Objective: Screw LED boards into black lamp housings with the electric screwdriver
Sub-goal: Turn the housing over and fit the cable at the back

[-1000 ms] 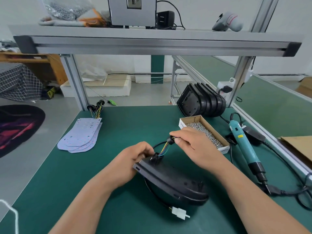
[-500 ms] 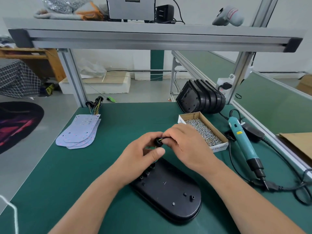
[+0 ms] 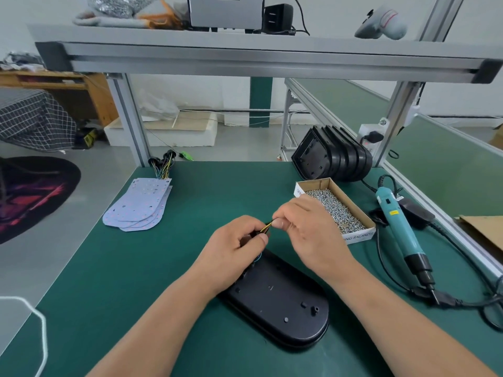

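Nearest the camera, a black oval plastic lamp housing (image 3: 277,308) lies flat on the dark green bench mat (image 3: 109,281), its smooth side with small studs facing up, the far end tucked under the person's wrists. Just above that end the left hand (image 3: 234,246) has its fingers curled round a small black fitting (image 3: 254,235), thumb pressed against it, while the right hand (image 3: 307,229) pinches thin coloured wires (image 3: 266,227) between thumb and forefinger, its other fingers loosely bent; the wires run between the two hands and a bluish strand drops toward the housing. Whether an LED board already sits inside cannot be told, as the open side is hidden. Beyond the right hand stands a shallow cardboard box (image 3: 356,236) full of silver screws, and to its right a teal electric screwdriver (image 3: 397,227) lies on the mat with its black cord trailing off, touched by neither hand. Further left a fanned pile of pale LED boards (image 3: 138,208) waits with a bundle of wire leads (image 3: 163,164) behind it, and at the back a row of black housings (image 3: 334,159) leans on edge. Judging by this, the work sits at wire preparation for this unit: no screw looks driven, and board seating and all fastening are left, with several units to follow
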Demonstrator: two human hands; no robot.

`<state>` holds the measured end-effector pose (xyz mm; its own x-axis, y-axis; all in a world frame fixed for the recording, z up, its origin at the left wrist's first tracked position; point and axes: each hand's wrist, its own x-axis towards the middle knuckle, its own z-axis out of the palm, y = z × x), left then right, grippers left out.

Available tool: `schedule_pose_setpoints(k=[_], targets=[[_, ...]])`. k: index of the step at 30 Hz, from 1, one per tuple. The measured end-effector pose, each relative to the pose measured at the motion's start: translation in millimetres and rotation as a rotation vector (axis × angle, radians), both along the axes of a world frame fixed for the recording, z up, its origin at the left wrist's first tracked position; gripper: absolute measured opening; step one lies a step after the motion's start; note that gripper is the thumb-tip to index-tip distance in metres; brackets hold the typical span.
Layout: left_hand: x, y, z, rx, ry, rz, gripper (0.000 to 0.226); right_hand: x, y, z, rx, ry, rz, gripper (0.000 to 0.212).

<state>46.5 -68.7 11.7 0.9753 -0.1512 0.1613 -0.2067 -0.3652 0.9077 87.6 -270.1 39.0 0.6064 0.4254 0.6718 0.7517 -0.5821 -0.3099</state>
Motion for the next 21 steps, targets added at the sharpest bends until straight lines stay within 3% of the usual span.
schedule_pose_setpoints(k=[12,21], targets=[[-6,11,2,0.068,0.047,-0.113,0.02,-1,-3,-6,0.09,0.074,-0.048,0.008],[-7,12,1,0.092,0.049,-0.082,0.026,1,-7,-5,0.148,0.165,-0.105,0.013]])
